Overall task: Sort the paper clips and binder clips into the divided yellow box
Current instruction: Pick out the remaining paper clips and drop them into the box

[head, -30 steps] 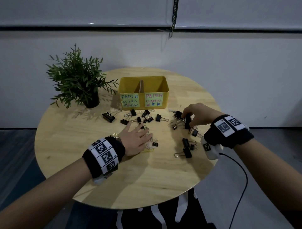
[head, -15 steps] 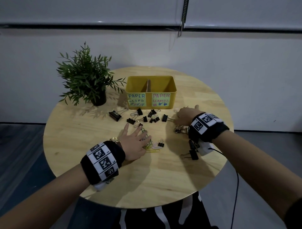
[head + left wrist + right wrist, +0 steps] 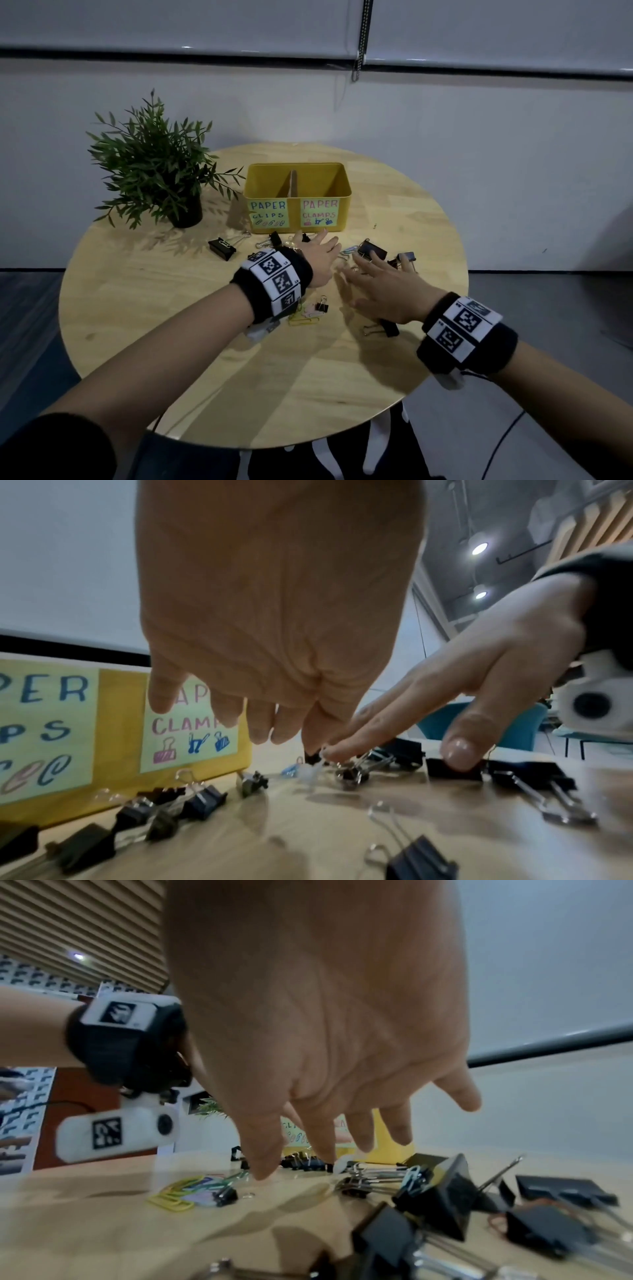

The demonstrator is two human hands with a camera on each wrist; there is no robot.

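The divided yellow box (image 3: 344, 202) stands at the back of the round table, labelled "PAPER CLIPS" on the left and "PAPER CLAMPS" on the right. Black binder clips (image 3: 371, 250) lie scattered in front of it. A small pile of coloured paper clips (image 3: 305, 317) lies under my left wrist. My left hand (image 3: 318, 246) hovers just before the box with straight fingers and holds nothing. My right hand (image 3: 373, 274) is spread flat over the binder clips on the right, its thumb (image 3: 457, 750) resting on a black clip (image 3: 452, 771).
A potted green plant (image 3: 154, 171) stands at the back left of the table (image 3: 171, 342). One large binder clip (image 3: 222, 247) lies apart on the left, another (image 3: 388, 329) under my right wrist. A cable hangs from my right wrist off the table's edge.
My left hand has moved forward from the coloured paper clips to the box front. My right hand has uncurled and now lies spread over the right-hand binder clips.
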